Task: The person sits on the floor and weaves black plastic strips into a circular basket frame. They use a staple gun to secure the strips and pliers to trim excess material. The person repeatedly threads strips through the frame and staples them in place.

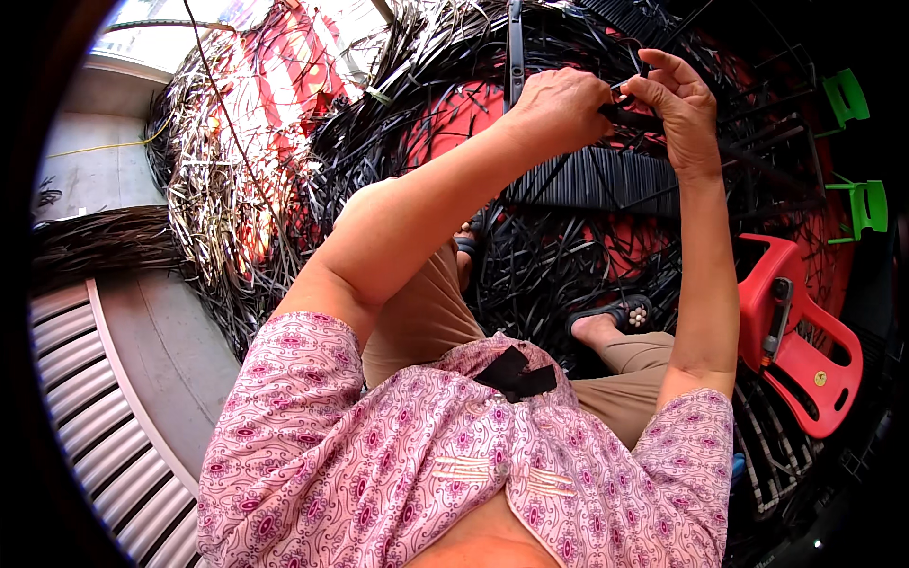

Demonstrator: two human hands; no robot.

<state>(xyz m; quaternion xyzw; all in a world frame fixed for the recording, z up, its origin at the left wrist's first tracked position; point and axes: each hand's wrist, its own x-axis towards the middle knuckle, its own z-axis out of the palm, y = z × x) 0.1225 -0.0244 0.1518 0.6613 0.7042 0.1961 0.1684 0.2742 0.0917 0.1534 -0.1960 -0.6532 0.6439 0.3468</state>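
Both arms reach up to the far right of centre, over a dark frame with a woven black panel (592, 180). My left hand (561, 109) is closed, its knuckles upward, beside a dark bar of that frame. Facing it, my right hand (684, 114) bends its thumb and fingers in a pinch around a thin black strip (632, 59) that loops up between the hands. The fingertips of the left hand are partly hidden, but they seem closed on the same strip. An upright black strap with holes (515, 57) stands just left of the hands.
Loose black strips (369, 142) pile over the red floor covering (459, 118). A red plastic chair (819, 350) stands at right, with small green chairs (866, 208) beyond. At left are a slatted bench (104, 417) and a bundle of dark strips (104, 248).
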